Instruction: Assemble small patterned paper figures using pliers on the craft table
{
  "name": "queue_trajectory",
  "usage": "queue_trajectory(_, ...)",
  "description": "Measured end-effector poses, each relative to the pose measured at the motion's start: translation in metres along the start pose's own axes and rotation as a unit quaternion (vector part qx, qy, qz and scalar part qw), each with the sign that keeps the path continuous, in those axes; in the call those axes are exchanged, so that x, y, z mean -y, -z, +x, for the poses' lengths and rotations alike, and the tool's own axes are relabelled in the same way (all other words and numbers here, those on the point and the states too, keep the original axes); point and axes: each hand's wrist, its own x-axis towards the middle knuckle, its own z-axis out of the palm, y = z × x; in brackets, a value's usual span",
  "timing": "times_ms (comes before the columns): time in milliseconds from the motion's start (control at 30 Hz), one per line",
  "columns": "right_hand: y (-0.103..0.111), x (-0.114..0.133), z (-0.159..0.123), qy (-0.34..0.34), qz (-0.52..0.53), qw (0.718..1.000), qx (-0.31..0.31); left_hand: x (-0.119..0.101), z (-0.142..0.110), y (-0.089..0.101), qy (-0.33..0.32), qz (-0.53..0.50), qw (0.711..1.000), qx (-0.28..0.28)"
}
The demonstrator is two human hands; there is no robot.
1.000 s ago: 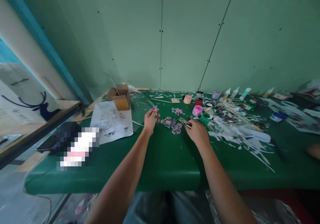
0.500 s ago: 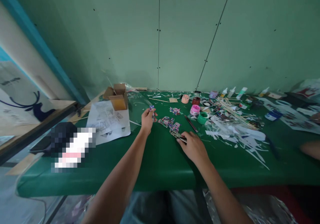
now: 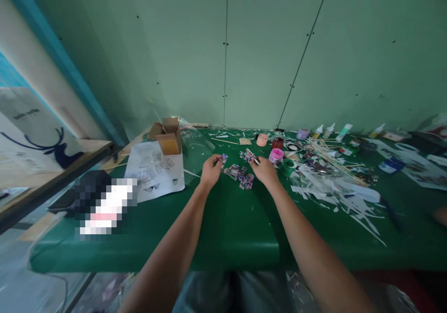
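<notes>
My left hand (image 3: 211,172) is closed in a pinch on a small purple-and-pink patterned piece (image 3: 224,156), which shows past the fingertips. My right hand (image 3: 266,171) grips a slim silver metal tool (image 3: 252,154) that looks like small pliers; its kind is not clear. The tool's tip is over a separate patterned piece (image 3: 243,155) on the table, and I cannot tell whether they touch. Between my hands lies a cluster of similar multicoloured pieces (image 3: 240,174), flat on the green table cover (image 3: 237,224).
Right of my hands stand paint jars, including a pink jar (image 3: 275,155) and a green jar (image 3: 288,167). Beyond them spread white paper strips (image 3: 324,189) and wooden sticks. On the left are printed sheets (image 3: 139,164) and an open cardboard box (image 3: 169,143). Another person's hand (image 3: 440,216) shows at the right edge.
My right hand has moved with the tool up and away from the near end of the cluster to the farther loose piece. My left hand has shifted slightly right, still pinching its piece.
</notes>
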Motion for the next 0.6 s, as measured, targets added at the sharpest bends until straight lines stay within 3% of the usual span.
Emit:
queue_trajectory(133, -0.008, 0.007, 0.039, 0.006, -0.074, 0.997, -0.019, -0.003, -0.003, -0.002, -0.009, -0.033, 0.999, 0.040)
queue_trajectory(267, -0.014, 0.005, 0.076, -0.052, -0.106, 0.988, 0.102, -0.003, -0.004, -0.003, -0.008, -0.036, 0.998, 0.049)
queue_trajectory(367, -0.015, 0.001, 0.094, -0.053, -0.111, 0.982, 0.142, -0.002, -0.003, -0.004, -0.004, -0.048, 0.998, 0.040)
queue_trajectory(500, -0.011, -0.007, 0.099, -0.057, -0.071, 0.989, 0.113, -0.002, -0.002, -0.007, -0.009, -0.063, 0.997, 0.037)
queue_trajectory(600, -0.007, -0.011, 0.087, -0.025, 0.082, 0.996, 0.030, -0.001, -0.001, -0.008, 0.000, -0.067, 0.997, 0.033)
